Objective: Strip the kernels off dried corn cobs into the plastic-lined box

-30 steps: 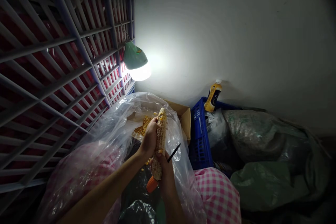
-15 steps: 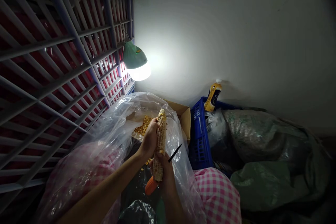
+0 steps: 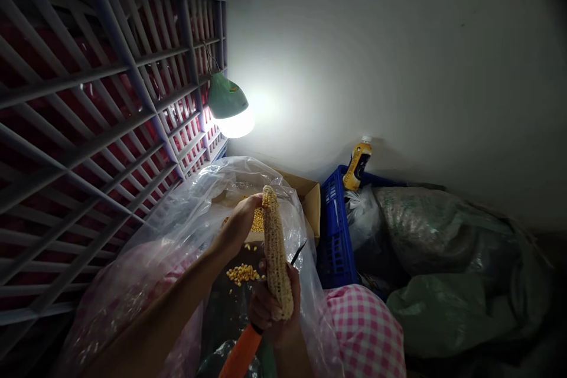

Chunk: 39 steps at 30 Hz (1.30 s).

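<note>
A mostly stripped corn cob (image 3: 277, 254) stands tilted in front of me, with a few yellow kernels near its top. My left hand (image 3: 239, 221) grips the upper end, its thumb by those kernels; its other fingers are partly hidden. Around the lower end my right hand (image 3: 268, 307) is closed. That same hand also holds a pointed tool with an orange handle (image 3: 241, 351), whose dark tip sticks out right of the cob. Loose corn kernels (image 3: 243, 274) lie below on a clear plastic bag (image 3: 177, 242), and more are farther back, behind my left hand.
A lit bulb lamp (image 3: 228, 103) hangs from a slatted plastic crate (image 3: 133, 65) at left. Behind the bag is a cardboard box (image 3: 312, 204). To the right stand a blue basket (image 3: 334, 236), a yellow drink bottle (image 3: 358, 164) and full sacks (image 3: 425, 230), against a wall.
The cob now leans more to the left at its top. My left hand has slid up to its upper end. The orange handle has swung down and left, uncovering kernels below.
</note>
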Each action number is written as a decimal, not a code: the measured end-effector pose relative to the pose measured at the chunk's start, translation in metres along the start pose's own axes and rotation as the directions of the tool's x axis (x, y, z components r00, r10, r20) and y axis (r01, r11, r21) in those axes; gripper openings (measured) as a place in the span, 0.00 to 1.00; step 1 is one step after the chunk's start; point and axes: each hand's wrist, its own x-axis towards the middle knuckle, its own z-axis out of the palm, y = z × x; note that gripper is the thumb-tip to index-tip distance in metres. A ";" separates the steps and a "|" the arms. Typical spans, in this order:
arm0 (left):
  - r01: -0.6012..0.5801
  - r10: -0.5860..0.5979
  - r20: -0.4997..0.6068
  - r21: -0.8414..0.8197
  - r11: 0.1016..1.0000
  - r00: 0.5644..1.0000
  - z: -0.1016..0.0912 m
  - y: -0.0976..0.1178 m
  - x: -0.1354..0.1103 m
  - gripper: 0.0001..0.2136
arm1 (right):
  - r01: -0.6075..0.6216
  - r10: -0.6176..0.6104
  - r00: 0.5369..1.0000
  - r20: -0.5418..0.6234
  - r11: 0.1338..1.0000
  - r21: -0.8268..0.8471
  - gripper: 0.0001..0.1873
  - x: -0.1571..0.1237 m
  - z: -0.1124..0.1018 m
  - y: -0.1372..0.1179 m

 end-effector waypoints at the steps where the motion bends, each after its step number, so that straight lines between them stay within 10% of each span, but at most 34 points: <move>1: 0.020 -0.020 0.024 -0.019 1.000 1.000 0.000 0.001 0.000 0.13 | -0.005 0.005 1.000 0.015 1.000 0.007 0.24 0.000 -0.001 0.001; 10: 0.039 -0.004 0.245 -0.139 0.990 0.969 0.003 0.009 -0.012 0.12 | 0.033 -0.050 0.985 0.163 0.994 0.109 0.25 -0.002 -0.004 0.004; 25: -0.098 0.084 0.195 0.060 0.993 0.977 0.002 -0.006 -0.006 0.09 | -0.001 -0.023 0.990 0.136 0.984 0.176 0.26 0.002 -0.011 0.012; 32: -0.068 -0.016 0.410 0.190 0.979 0.912 -0.002 0.001 -0.005 0.10 | -0.021 -0.107 0.889 0.445 0.962 0.273 0.29 0.004 -0.015 0.003; 39: -0.094 0.004 0.429 0.190 0.977 0.903 -0.007 0.012 -0.006 0.20 | 0.025 -0.044 0.981 0.190 0.994 0.103 0.26 -0.002 -0.018 0.006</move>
